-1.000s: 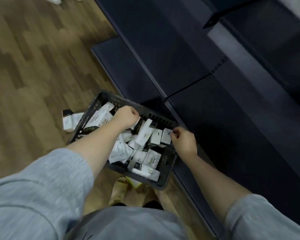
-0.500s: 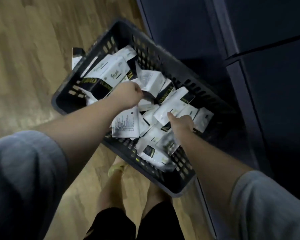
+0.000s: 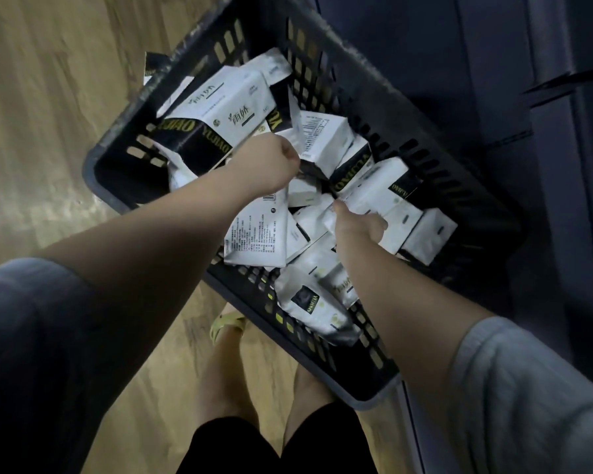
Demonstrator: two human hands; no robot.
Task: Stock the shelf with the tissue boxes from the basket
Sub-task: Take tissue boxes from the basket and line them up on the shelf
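A dark plastic basket (image 3: 396, 87) stands on the floor, filled with several white and black tissue packs with gold lettering. My left hand (image 3: 267, 169) is inside it, fingers closed on the top edge of a white pack with a printed back label (image 3: 254, 234). My right hand (image 3: 356, 230) is lower and to the right, its thumb and fingers clamped on the edge of a long white pack (image 3: 380, 193) that lies in the pile. The dark blue shelf unit (image 3: 493, 107) rises right beside the basket; its boards are out of view.
Pale wooden floor (image 3: 48, 131) lies to the left of the basket. One more pack (image 3: 151, 68) rests on the floor outside the basket's far left corner. My bare legs and a yellow sandal (image 3: 227, 326) are just below the basket's near rim.
My view has dropped closer over the basket. Both hands went from the basket's rim down into the pile, and each has closed on a pack.
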